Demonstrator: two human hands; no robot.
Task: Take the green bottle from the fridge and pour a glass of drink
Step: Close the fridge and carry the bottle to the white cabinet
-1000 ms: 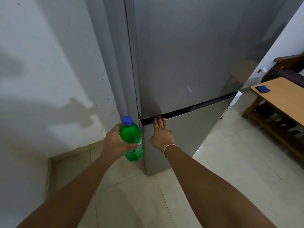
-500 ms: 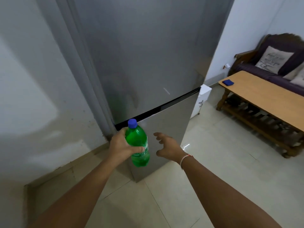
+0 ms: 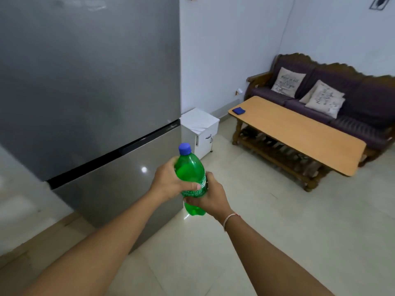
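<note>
1. Right hand [image 3: 210, 196] has left the fridge [image 3: 89, 86] door and now wraps the bottle [image 3: 192, 178] low, fingers closed around it.
2. Left hand [image 3: 171, 182] closed around the bottle's middle, thumb across the label.
3. Bottle upright, blue cap [image 3: 184, 148] on, held in the air in front of the shut fridge.
4. Desk [image 3: 299, 133] well apart to the right, blue cloth [image 3: 239, 110] on its far corner.

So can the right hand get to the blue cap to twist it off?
Probably yes. The blue cap sticks up bare above both hands, nothing covering it. But the right hand grips the green bottle low down and must let go first; the left hand holds it too.
</note>
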